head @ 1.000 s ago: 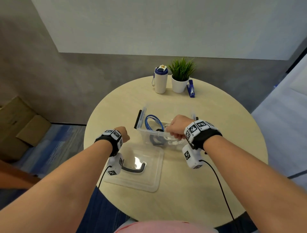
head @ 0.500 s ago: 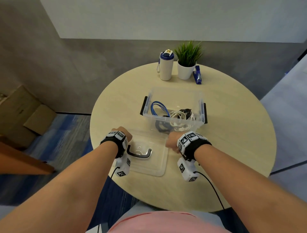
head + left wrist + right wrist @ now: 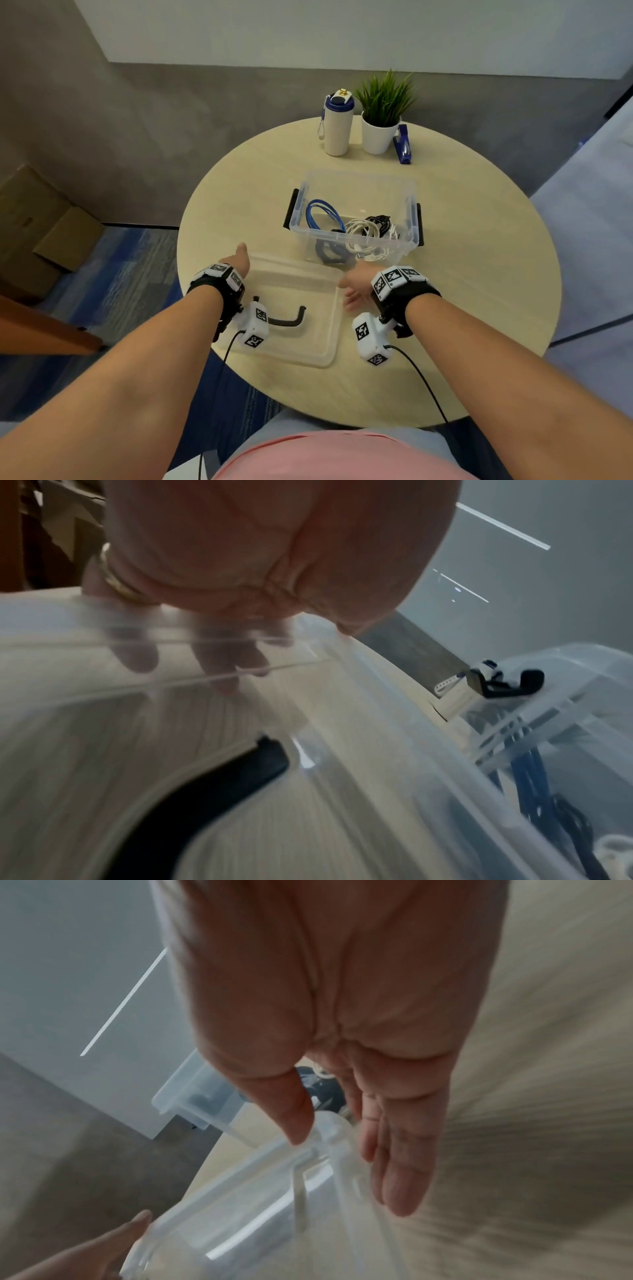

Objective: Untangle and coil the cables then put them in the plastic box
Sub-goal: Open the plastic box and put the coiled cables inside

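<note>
Cables [image 3: 349, 228] coiled inside plastic box [image 3: 409, 205], frame centre, on surface [image 3: 479, 308]. Closing step: left hand [image 3: 238, 262] and right hand [image 3: 356, 286] pinch opposite edges of clear lid [image 3: 301, 342], thumbs above, fingers beneath. Next move likely: lift lid level, align over box rim.

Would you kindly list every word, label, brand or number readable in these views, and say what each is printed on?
No readable text in any view.
Wrist bands and camera units: black-and-white square marker patterns only, no letters or numbers.
White bottle: no label visible.
Clear lid and plastic box: no markings visible; wrist views blurred.
</note>
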Action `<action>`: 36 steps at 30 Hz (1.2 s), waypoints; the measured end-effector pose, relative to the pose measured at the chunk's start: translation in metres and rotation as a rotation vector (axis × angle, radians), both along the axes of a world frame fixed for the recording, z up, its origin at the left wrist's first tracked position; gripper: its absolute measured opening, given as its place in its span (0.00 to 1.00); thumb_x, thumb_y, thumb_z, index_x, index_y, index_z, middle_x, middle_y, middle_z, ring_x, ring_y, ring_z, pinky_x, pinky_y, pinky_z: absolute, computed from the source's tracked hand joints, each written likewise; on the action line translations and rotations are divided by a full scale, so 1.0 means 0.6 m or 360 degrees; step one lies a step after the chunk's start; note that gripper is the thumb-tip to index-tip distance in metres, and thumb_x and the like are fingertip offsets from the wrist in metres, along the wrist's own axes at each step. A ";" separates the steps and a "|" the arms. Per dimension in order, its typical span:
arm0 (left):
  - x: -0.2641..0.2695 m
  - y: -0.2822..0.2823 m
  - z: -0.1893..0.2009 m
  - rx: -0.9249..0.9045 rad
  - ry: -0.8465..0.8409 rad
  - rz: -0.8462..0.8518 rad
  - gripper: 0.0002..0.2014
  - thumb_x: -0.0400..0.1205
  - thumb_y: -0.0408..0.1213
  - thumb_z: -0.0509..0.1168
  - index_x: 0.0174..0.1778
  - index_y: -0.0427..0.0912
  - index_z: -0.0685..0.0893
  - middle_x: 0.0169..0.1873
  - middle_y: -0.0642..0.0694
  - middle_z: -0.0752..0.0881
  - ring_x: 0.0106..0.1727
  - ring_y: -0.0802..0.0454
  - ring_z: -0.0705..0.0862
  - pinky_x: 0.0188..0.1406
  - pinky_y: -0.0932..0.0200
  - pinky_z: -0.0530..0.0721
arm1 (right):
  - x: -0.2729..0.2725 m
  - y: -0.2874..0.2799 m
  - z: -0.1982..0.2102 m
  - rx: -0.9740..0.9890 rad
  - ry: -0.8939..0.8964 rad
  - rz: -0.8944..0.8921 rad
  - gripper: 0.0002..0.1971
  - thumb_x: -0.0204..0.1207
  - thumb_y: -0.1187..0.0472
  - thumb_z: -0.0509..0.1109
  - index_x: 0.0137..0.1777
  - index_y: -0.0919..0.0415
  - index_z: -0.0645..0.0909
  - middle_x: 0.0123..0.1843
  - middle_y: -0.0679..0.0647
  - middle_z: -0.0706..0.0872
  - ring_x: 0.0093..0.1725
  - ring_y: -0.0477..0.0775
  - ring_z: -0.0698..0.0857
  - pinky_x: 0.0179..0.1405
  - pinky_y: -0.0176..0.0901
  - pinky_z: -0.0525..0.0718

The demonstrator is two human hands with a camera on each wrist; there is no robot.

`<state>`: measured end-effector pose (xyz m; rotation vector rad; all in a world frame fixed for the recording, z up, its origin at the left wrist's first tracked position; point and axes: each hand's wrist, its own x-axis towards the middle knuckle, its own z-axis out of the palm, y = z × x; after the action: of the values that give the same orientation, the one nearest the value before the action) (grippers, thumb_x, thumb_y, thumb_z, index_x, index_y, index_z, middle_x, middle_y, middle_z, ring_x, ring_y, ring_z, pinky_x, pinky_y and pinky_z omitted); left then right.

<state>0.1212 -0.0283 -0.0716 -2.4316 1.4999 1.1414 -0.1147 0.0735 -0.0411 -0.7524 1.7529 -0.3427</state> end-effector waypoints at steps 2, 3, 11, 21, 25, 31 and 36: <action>0.007 0.001 0.012 -0.0055 0.0123 0.0001 0.43 0.81 0.68 0.34 0.55 0.33 0.80 0.54 0.32 0.84 0.59 0.37 0.83 0.62 0.46 0.76 | -0.002 0.001 0.001 0.0016 -0.0028 0.0045 0.09 0.81 0.63 0.66 0.55 0.67 0.72 0.42 0.62 0.80 0.34 0.56 0.85 0.51 0.56 0.89; 0.009 0.002 0.022 -0.0096 0.0171 0.0014 0.42 0.80 0.69 0.35 0.46 0.34 0.79 0.45 0.35 0.84 0.52 0.38 0.85 0.56 0.48 0.77 | -0.001 0.000 0.005 0.0025 -0.0022 0.0110 0.09 0.81 0.62 0.66 0.54 0.68 0.73 0.42 0.62 0.80 0.34 0.56 0.85 0.49 0.56 0.89; -0.001 -0.024 0.129 -0.0137 0.0377 -0.0047 0.41 0.73 0.77 0.46 0.40 0.36 0.77 0.18 0.45 0.70 0.22 0.51 0.65 0.28 0.59 0.66 | -0.019 -0.021 0.110 0.0056 -0.0177 0.0291 0.10 0.83 0.62 0.63 0.55 0.70 0.72 0.29 0.61 0.83 0.33 0.63 0.89 0.34 0.51 0.88; -0.111 -0.065 0.226 -0.0592 0.0449 -0.0198 0.23 0.83 0.46 0.64 0.59 0.27 0.75 0.42 0.37 0.81 0.33 0.46 0.81 0.29 0.63 0.82 | -0.129 -0.057 0.214 -0.0244 -0.0021 -0.0177 0.08 0.79 0.66 0.59 0.45 0.73 0.73 0.29 0.66 0.83 0.23 0.63 0.84 0.25 0.49 0.87; -0.152 -0.075 0.228 -0.0628 0.0304 -0.0480 0.13 0.84 0.36 0.56 0.53 0.32 0.83 0.48 0.39 0.87 0.50 0.39 0.85 0.47 0.55 0.81 | -0.189 -0.089 0.178 -0.0375 0.0197 -0.0340 0.20 0.74 0.55 0.66 0.55 0.75 0.77 0.46 0.68 0.87 0.40 0.68 0.89 0.49 0.72 0.85; -0.200 -0.086 0.208 -0.0546 0.0551 -0.0488 0.21 0.76 0.24 0.57 0.66 0.35 0.76 0.58 0.33 0.83 0.58 0.34 0.82 0.56 0.48 0.83 | -0.212 -0.098 0.177 -0.0518 0.0856 -0.0358 0.19 0.78 0.48 0.65 0.41 0.67 0.77 0.42 0.62 0.87 0.44 0.66 0.87 0.51 0.49 0.84; -0.215 -0.089 0.194 -0.0529 0.0257 -0.0702 0.21 0.79 0.25 0.56 0.69 0.36 0.74 0.64 0.35 0.80 0.64 0.36 0.78 0.64 0.47 0.78 | -0.213 -0.109 0.162 -0.0467 0.1000 -0.0268 0.15 0.83 0.56 0.63 0.41 0.68 0.79 0.48 0.65 0.86 0.42 0.63 0.79 0.43 0.45 0.75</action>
<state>-0.0081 -0.0819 0.0447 -2.0445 2.2901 1.0805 -0.2423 0.0083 0.0560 -0.9960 2.3992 -0.5242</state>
